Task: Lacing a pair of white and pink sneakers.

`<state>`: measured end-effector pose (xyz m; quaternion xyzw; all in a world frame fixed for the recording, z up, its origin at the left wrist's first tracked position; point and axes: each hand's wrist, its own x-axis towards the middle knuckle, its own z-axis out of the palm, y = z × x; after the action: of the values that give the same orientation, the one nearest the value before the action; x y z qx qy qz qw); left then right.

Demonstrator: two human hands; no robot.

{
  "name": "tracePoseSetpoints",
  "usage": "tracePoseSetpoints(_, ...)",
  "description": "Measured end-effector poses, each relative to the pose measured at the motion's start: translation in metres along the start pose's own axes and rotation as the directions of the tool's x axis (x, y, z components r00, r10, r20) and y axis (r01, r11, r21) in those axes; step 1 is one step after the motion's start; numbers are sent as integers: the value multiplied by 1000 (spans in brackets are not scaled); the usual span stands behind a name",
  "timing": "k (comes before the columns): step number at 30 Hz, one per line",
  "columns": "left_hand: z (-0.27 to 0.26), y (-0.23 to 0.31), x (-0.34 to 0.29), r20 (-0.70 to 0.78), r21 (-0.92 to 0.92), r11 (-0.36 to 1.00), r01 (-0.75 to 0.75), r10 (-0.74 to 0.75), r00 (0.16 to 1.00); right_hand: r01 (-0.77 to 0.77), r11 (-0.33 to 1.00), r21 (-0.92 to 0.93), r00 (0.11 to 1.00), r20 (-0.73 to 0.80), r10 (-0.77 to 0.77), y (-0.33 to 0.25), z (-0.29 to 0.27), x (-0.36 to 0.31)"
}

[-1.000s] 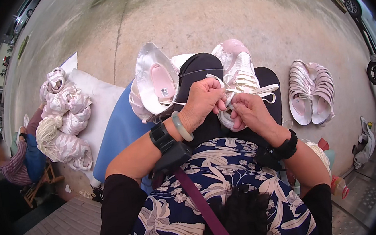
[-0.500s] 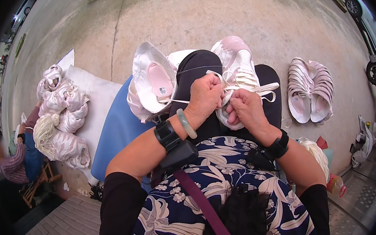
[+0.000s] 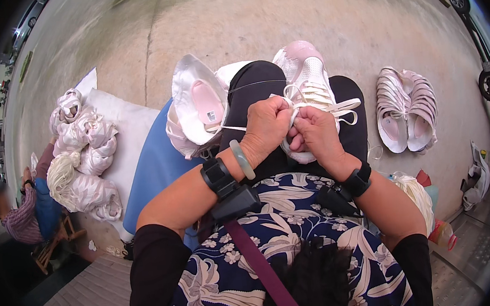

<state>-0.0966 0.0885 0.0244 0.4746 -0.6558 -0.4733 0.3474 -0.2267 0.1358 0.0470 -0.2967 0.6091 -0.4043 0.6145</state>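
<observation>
A white sneaker (image 3: pixel 306 72) with a pink toe lies on my lap, toe pointing away from me. Over its ankle end, my left hand (image 3: pixel 269 121) pinches a white shoelace (image 3: pixel 342 107). Close beside it, my right hand (image 3: pixel 315 133) has thumb and fingers pressed on the same lace, with a loop sticking out to its right. The fingers partly hide the lace crossing between them. Left of my knee, a pale shoe upper (image 3: pixel 195 116) with a pink insole sits tilted, its own lace trailing toward my left wrist.
Bundled shoe uppers (image 3: pixel 84 149) and a hank of cream laces (image 3: pixel 63 173) lie on white sheeting at left. A blue surface (image 3: pixel 152 161) is by my left leg. Stacked uppers (image 3: pixel 407 109) rest on the ground at right. A person (image 3: pixel 23 213) sits far left.
Both hands stay at the lace, with my right fingers shifted slightly up and closer to my left. The view has tilted a little; the sneaker has barely moved.
</observation>
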Motion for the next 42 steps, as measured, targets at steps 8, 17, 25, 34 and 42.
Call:
tracePoseSetpoints(8,-3,13,8,143,-440,819,368,-341,929,51,974,-219,998,57,-39,0,-5,5)
tracePoseSetpoints(17,-11,19,4,90,-605,696,386,-422,902,75,911,-405,987,161,-10,-18,-38,-34)
tracePoseSetpoints(25,-14,16,-4,284,-323,844,429,-346,894,346,743,-573,932,302,-200,-19,-82,-70)
tracePoseSetpoints(34,-111,-41,6,-298,-48,988,145,-153,942,-87,915,-393,985,100,137,-1,-100,-47)
tracePoseSetpoints(42,-164,-150,-1,-493,564,618,548,-280,824,-27,896,-443,998,33,46,7,-96,-47)
